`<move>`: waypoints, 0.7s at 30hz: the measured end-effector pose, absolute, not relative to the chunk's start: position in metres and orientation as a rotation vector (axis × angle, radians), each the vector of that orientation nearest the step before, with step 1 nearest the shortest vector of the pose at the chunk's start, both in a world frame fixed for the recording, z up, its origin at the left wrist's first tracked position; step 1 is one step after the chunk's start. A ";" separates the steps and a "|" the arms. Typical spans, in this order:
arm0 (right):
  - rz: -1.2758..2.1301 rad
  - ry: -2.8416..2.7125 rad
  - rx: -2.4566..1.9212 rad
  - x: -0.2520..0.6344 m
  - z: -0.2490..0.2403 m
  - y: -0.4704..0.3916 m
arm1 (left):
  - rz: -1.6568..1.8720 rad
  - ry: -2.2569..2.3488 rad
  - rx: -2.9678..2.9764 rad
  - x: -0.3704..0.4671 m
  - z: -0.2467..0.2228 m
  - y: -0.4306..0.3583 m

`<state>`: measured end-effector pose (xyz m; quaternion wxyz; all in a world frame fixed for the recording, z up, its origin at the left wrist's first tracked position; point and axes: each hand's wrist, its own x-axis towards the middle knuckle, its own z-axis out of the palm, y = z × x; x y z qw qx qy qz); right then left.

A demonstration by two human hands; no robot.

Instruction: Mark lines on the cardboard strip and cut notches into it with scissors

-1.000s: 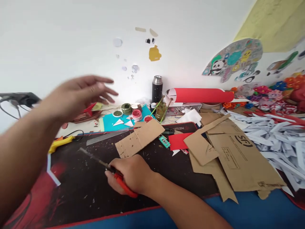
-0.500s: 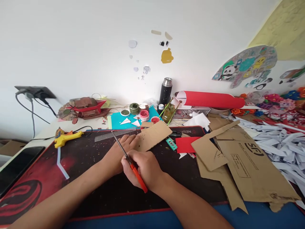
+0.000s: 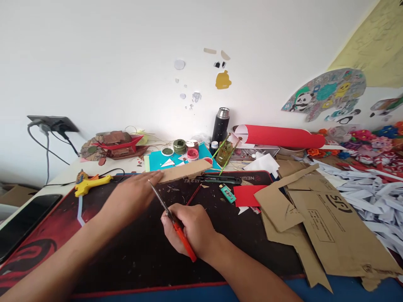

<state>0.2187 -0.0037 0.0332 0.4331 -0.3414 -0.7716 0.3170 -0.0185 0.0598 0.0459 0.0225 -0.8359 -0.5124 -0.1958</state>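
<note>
Left hand (image 3: 127,203): Closed fingers around the left end of a corrugated cardboard piece (image 3: 185,171); gave no clear view of the thumb.
Cardboard piece: Slanted nearly edge-on beyond the left hand, over the far side of the desk mat (image 3: 135,260) and in front of open paint jars (image 3: 192,155).
Cardboard feel: Seemed light and fairly stiff, yet likely to crease if pinched hard; suited a flat hold near one end, well back from the cutting line.
Right hand (image 3: 197,228): Wrapped fingers around red-handled scissors (image 3: 185,245).
Scissors: Pointed up and left, tips close to the left hand; looked rigid, somewhat heavier than the cardboard, and best held by the handles.
Desk mat, far side: Carried a dark box cutter (image 3: 217,179), just beyond a thin red stick (image 3: 194,195).
Desk (image 3: 67,176), right: Held stacked cardboard sheets (image 3: 333,226).
</note>
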 end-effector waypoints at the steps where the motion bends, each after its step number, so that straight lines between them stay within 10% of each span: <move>1: 0.833 -1.894 -0.857 0.219 0.033 -0.004 | -0.659 -1.585 -2.519 -0.027 0.050 0.061; 9: 1.445 -1.231 -0.901 0.221 0.035 0.001 | -1.092 -1.323 -2.283 -0.042 0.058 0.063; 21: 1.294 -0.904 -1.016 0.245 0.042 0.036 | -1.001 -1.075 -2.214 -0.056 0.040 0.051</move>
